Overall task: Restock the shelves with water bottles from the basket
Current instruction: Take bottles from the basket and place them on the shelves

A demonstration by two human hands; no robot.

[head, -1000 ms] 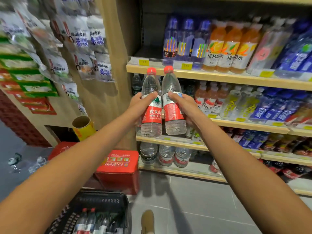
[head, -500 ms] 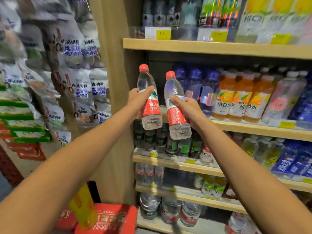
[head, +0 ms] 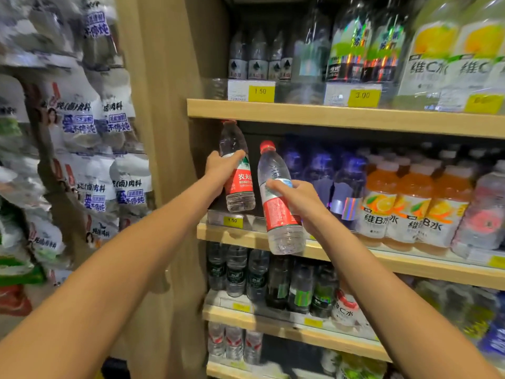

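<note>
I hold two clear water bottles with red caps and red labels. My left hand (head: 222, 166) grips the left water bottle (head: 240, 187), which stands inside the dark empty gap at the left end of the middle shelf (head: 355, 258), its base just above the board by the 1.50 price tag (head: 232, 220). My right hand (head: 296, 198) grips the right water bottle (head: 281, 214), tilted, in front of the shelf edge and lower than the other. The basket is out of view.
Blue-capped bottles (head: 319, 170) and orange drink bottles (head: 396, 203) fill the middle shelf to the right of the gap. Shelves above (head: 341, 116) and below (head: 287, 326) are packed with bottles. A wooden side panel (head: 169, 132) borders the gap; snack bags (head: 82, 124) hang left.
Both hands rose and pushed forward toward the shelves. The left bottle has gone into the gap on the middle shelf; the right bottle trails in front of the edge. The view tilted up, losing the basket.
</note>
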